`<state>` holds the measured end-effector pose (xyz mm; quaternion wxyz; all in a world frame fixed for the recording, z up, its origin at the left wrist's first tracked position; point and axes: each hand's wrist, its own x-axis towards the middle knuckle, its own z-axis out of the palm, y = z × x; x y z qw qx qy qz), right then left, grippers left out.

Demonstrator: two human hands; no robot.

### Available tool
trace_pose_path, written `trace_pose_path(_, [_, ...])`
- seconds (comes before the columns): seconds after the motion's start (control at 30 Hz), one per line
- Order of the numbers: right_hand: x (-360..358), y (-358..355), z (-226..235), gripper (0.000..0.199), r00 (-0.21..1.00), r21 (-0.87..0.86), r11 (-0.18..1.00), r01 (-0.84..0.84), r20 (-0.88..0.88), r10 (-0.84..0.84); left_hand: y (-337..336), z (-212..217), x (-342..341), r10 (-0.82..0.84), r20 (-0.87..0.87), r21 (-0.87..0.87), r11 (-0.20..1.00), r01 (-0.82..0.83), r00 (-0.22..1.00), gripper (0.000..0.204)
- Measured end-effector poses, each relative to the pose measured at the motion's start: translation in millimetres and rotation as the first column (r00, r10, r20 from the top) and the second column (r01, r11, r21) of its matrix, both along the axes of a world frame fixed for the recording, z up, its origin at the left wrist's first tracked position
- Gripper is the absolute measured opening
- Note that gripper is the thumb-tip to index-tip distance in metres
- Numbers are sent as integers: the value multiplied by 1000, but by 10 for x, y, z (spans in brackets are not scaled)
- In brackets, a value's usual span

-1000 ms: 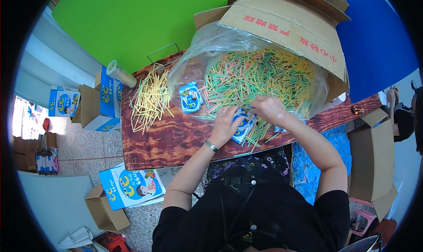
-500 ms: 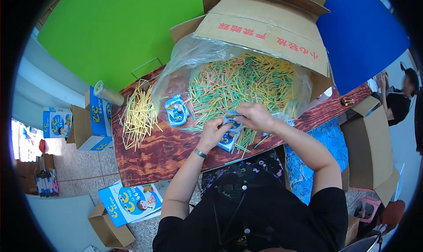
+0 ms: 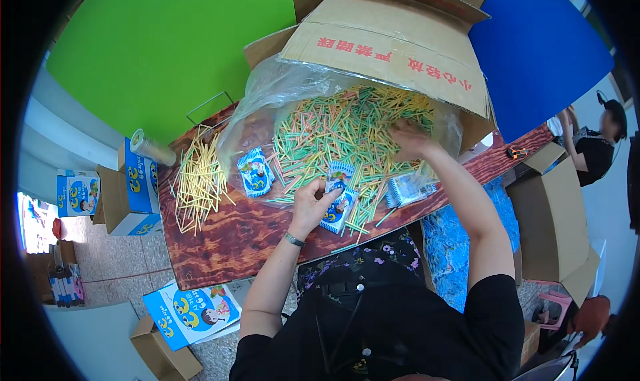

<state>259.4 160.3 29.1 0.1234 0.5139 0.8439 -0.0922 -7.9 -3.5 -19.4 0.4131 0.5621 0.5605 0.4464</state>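
Half a second earlier both hands had been together at one small blue-and-white packet (image 3: pixel 341 174); by this moment the right hand (image 3: pixel 411 140) had left it and lay farther up, in among the coloured sticks (image 3: pixel 333 131). Its fingers were partly spread and slightly bent, touching the sticks, though whether they had hold of any could not be told. The left hand (image 3: pixel 308 210) had stayed at the packet, nearly closed, its thumb and curled fingers pinching the left side. That packet rested at the near edge of the stick heap on the tabletop (image 3: pixel 230 241), with a second packet (image 3: pixel 338 211) showing just below it, partly overlapped. With the right forearm shifted, a packet group (image 3: pixel 408 190) to the right had come more fully into view. Another packet pile (image 3: pixel 256 172) lay left of the heap, near the loose yellow sticks (image 3: pixel 201 181).
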Motion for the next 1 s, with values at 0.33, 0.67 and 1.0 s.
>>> trace_pose_path(0.33, [-189, 40, -227, 48, 984, 171, 978, -123, 150, 98, 18, -75, 70, 30, 44, 37, 999, -32, 999, 17])
trace_pose_path(0.67, [-65, 66, 391, 32, 976, 91, 987, -131, 185, 112, 0, 10, 73, 94, 69, 94, 991, -100, 993, 20])
trace_pose_path(1.0, [113, 206, 303, 32, 903, -172, 984, -46, -427, -32, 26, -27, 59, 86, 85, 92, 991, -94, 993, 20])
